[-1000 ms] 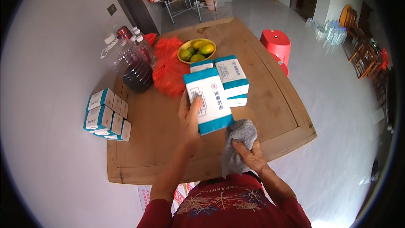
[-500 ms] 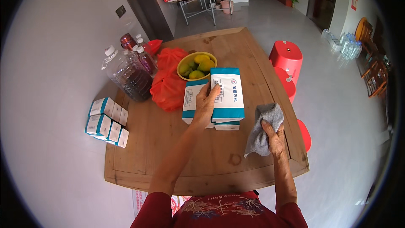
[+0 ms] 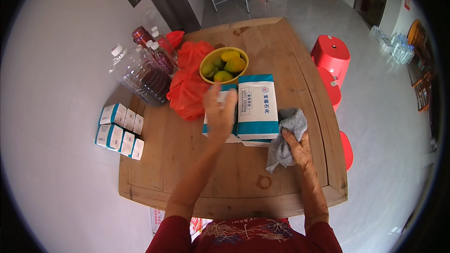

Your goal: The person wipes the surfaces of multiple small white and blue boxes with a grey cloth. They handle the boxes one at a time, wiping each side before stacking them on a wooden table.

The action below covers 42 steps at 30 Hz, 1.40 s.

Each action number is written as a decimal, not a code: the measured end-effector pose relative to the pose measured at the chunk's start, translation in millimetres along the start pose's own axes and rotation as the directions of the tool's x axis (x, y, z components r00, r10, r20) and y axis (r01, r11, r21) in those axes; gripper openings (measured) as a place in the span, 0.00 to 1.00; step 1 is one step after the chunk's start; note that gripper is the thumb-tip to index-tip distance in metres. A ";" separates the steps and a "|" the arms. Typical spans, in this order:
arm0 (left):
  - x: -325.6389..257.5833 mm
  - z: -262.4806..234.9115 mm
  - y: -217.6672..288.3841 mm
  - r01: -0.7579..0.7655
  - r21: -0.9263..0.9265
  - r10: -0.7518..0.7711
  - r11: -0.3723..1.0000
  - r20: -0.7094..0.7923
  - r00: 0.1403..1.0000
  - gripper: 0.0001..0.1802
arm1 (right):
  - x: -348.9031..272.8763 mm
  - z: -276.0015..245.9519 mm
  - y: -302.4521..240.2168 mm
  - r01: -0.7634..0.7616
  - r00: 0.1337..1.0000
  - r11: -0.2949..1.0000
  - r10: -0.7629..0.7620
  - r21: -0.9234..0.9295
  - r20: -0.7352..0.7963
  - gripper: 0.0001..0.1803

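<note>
Since half a second ago my left hand (image 3: 220,110) has lifted off the stacked packs and now hangs above them, blurred, fingers loosely spread and holding nothing. My right hand (image 3: 296,147) has slid the grey cloth (image 3: 286,136) in closer, so it now touches the right edge of the top pack (image 3: 257,107).

That white and teal pack lies flat on the wooden bench (image 3: 197,159), on top of at least two others; a second pack (image 3: 216,129) shows under my left palm, and a white edge peeks out below. My right hand is closed on the cloth, bunching it against the bench.

Here is what worries me. The stack is uneven, the top pack overhanging the lower ones, so a push from the cloth could slide it leftward or tip it off the pile. If my left hand comes down fast it could knock the stack toward the yellow bowl of fruit (image 3: 224,64) just behind it, or into the red plastic bag (image 3: 187,86) beside that. The bottles (image 3: 145,72) stand farther left, near the bench edge, and a hard shove through the bag could reach them. The small boxes (image 3: 119,131) lie on the floor by the left edge, well apart.
</note>
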<state>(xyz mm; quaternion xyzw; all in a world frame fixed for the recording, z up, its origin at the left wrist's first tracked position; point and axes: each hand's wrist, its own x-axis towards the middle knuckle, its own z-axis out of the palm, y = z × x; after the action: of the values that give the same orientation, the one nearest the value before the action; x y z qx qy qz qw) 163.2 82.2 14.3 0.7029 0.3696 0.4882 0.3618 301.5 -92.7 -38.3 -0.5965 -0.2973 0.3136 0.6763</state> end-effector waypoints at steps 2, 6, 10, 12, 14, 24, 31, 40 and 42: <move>12.7 -21.6 -26.4 0.076 -0.143 -0.073 0.987 0.022 0.997 0.34 | 1.3 -2.8 6.9 -0.014 0.999 1.000 0.014 0.005 -0.031 0.19; 20.0 -58.2 -51.3 0.501 -0.500 -0.369 0.706 0.345 0.863 0.35 | 6.5 -2.6 14.8 -0.003 1.000 1.000 0.004 -0.031 0.031 0.18; 2.3 -56.2 -91.0 0.678 -0.331 -0.500 0.656 0.482 0.719 0.36 | 1.6 8.1 3.3 -0.051 0.992 0.988 0.067 -0.145 0.105 0.17; -5.2 -46.6 -64.0 0.681 -0.331 -0.492 0.653 0.499 0.714 0.37 | 2.6 5.0 8.3 -0.061 0.989 0.982 0.083 -0.177 0.119 0.16; -11.0 -43.9 -48.5 0.678 -0.323 -0.494 0.660 0.493 0.716 0.38 | 0.3 9.7 0.7 -0.107 0.990 0.981 0.120 -0.160 0.076 0.16; -22.3 -41.1 -56.5 0.702 -0.362 -0.643 0.614 0.287 0.710 0.44 | 13.8 -2.5 31.1 -0.109 0.993 0.992 0.111 -0.067 0.036 0.19; -43.8 -116.6 -103.6 0.149 -0.216 -0.224 0.965 -0.382 0.897 0.31 | -32.4 -63.5 102.9 0.064 0.994 0.920 -0.095 -0.385 -0.061 0.33; -1.2 -362.6 -115.8 0.243 0.625 0.352 0.742 -0.671 0.652 0.29 | -111.2 14.2 66.5 -0.115 0.949 0.911 -0.016 -0.395 -0.313 0.29; 10.8 -409.6 -139.3 0.319 0.617 0.314 0.720 -0.699 0.643 0.30 | -123.0 32.0 75.4 -0.059 0.968 0.901 -0.054 -0.431 -0.245 0.24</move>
<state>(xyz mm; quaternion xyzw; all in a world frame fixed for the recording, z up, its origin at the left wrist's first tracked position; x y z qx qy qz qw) -247.9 216.9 4.7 0.5088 0.6417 0.5612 -0.1199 194.4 -161.7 -113.1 -0.7675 -0.2710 0.1623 0.5578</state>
